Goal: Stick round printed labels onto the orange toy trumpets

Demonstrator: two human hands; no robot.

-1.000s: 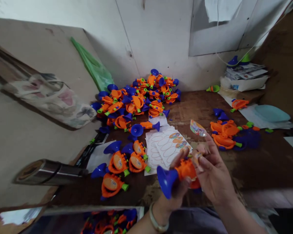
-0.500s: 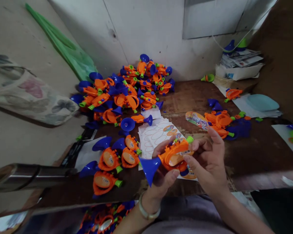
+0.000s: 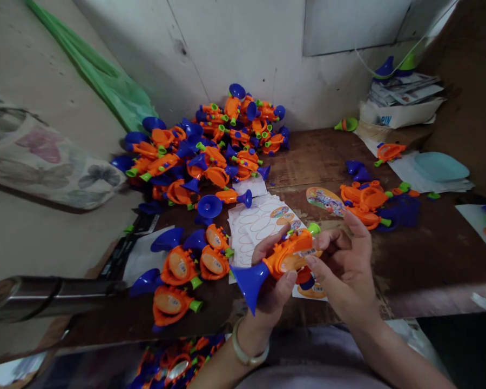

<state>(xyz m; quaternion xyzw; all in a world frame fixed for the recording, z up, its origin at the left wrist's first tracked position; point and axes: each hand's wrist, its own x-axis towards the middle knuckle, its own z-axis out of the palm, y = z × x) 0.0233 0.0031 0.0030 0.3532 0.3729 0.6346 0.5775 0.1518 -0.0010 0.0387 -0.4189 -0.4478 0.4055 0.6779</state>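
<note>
My left hand [image 3: 277, 300], with a pale bangle at its wrist, is wrapped round a toy trumpet [image 3: 291, 249]. The trumpet has an orange body, a blue bell pointing left and a green mouthpiece. At its flat oval side, the thumb of my right hand [image 3: 350, 281] pinches the edge of an orange oval sticker [image 3: 302, 260] with a barcode. A second, colourful oval sticker [image 3: 324, 200] clings to my right index fingertip. Under my hands lies a sticker sheet [image 3: 263, 227], partly hidden, with many ovals peeled off.
Several stickered trumpets [image 3: 180, 265] lie left of my hands. A big trumpet heap [image 3: 227, 146] is against the wall. Loose orange parts [image 3: 364, 200] and a light-blue plate [image 3: 441, 165] are on the right. A metal flask [image 3: 56, 294] lies at the left edge.
The orange sticker at the trumpet's side has tilted slightly, with its barcode now more visible. Both hands keep nearly the same place; the view has shifted a little.
</note>
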